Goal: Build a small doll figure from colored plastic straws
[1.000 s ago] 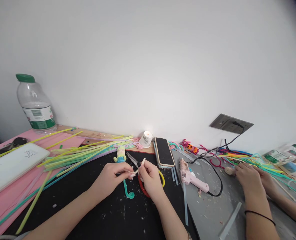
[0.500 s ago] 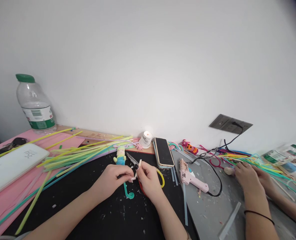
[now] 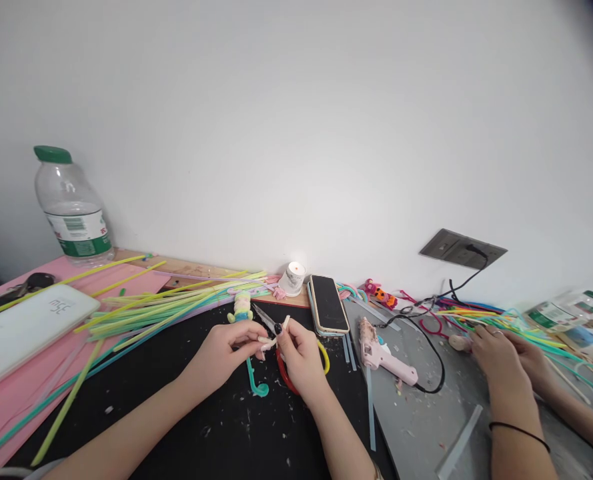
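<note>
My left hand (image 3: 229, 352) pinches one end of a short cream pipe cleaner (image 3: 270, 344) over the black mat (image 3: 211, 427). Its other end is between the thumb and fingers of my right hand (image 3: 301, 360), with a tip poking up. The piece looks bent near the left fingertips, which partly hide it. Behind my left hand lies a small fuzzy yellow-green and blue figure (image 3: 243, 307) with a curled teal stem (image 3: 260, 390). Scissors (image 3: 325, 357) with red and yellow handles rest under and beside my right hand, blades toward the wall.
Pipe cleaners (image 3: 146, 313) spread at left near a white power bank (image 3: 31, 333) and a bottle (image 3: 76, 213). A phone (image 3: 328, 305), a paper cup (image 3: 293, 279) and a corded pink glue gun (image 3: 389, 360) stand beyond and right. At far right are a co-worker's hands (image 3: 496, 357).
Both hands have risen slightly with the pipe cleaner. Its upper tip now leans further right, and my left fingers have shifted on it. The co-worker's hands look nearly unchanged.
</note>
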### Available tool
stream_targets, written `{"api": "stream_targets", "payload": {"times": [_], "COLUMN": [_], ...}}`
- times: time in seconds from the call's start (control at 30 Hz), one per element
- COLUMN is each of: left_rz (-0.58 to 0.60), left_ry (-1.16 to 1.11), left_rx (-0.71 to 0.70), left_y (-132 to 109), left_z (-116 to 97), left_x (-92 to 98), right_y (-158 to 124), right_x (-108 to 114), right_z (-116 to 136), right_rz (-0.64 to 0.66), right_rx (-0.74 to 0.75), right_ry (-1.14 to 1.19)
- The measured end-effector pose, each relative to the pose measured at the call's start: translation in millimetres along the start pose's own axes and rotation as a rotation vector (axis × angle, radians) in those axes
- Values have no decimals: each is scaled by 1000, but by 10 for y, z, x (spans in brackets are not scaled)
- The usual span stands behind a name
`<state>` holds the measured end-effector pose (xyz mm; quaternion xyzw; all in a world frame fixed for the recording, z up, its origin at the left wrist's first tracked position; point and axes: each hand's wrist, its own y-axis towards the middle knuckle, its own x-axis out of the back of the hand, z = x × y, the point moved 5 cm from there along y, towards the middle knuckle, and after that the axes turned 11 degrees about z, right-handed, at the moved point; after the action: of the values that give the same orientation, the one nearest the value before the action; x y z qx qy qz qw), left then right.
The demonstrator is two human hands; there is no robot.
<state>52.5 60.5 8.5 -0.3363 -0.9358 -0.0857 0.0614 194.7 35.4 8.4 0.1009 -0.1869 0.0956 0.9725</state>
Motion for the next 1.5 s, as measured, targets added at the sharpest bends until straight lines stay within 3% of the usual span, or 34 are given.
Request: {"api": "stream_targets", "payload": {"times": [0.17,0.4,0.77,1.1,1.3,1.5], "left_rz": [15,-33,-29,-91,-101,-77], "left_ry": [102,-178,-45,-249,-370,-629], "left_rx": [-23,48,33,48,62,169], "left_y": [-14,-11,-1,16,9,-6], "left_z": [-67,116,69,101,93,162], "left_x": [0,-3,15,30,34,-20], "right_y": [3,1,11,15,-22,-58], "right_x": [-12,19,-44,-59,44,33], "right_z": [-13,4,22,14,134,246], "right_rz": [6,-42,29,-2,-160,-164], "right_rx": [14,31,39,50,160,331], "right_ry": [-45,-14,-51,-66,-323,-420]}}
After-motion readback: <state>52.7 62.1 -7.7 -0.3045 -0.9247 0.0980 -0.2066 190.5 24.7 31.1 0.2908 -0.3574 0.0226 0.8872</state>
